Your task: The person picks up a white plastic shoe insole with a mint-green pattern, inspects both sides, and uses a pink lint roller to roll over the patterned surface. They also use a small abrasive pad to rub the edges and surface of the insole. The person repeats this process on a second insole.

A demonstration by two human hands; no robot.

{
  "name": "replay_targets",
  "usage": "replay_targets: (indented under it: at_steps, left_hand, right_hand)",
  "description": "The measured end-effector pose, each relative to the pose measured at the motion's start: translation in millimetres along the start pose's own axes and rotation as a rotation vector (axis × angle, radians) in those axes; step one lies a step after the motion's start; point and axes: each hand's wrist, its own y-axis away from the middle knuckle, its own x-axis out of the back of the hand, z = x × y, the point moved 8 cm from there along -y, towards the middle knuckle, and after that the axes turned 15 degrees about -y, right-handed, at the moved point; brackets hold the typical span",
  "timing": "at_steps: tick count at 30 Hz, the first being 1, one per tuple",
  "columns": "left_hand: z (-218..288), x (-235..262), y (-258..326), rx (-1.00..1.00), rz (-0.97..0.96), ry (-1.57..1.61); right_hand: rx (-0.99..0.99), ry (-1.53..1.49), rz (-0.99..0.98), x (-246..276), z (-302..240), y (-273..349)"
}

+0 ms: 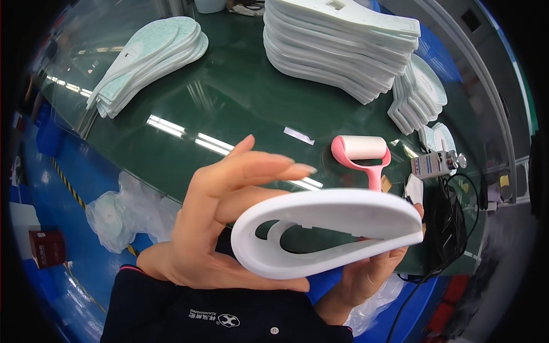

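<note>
White foam: an insole (329,231) was bent double above the near edge of the green worktop (229,103).
Left hand (229,228): gripped its curved end.
Right hand (366,274): pinched the folded end from below.
Advice: a firm, even squeeze would avoid a crease.
Nearby: pink roller (361,153), insole stacks (337,43).

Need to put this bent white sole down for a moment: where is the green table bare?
The widest bare patch of the table lies in the middle, between the left sole stack, the tall stack and the pink roller. The right edge is crowded: fanned soles, a metal gauge and black cables. Both hands hold the sole.
</note>
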Motion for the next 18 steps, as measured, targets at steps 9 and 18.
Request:
replay_targets:
  at_steps: [9,18]
  left_hand:
    - [17.4,-0.8,-13.4,-0.228,-0.166,-0.178]
    - [38.3,6.4,-5.7,-0.300,0.032,-0.396]
  right_hand:
    - [0.056,0.140,-0.178,8.6,8.8,-7.7]
    - [0.148,0.423,-0.104,-0.9,8.6,-7.7]
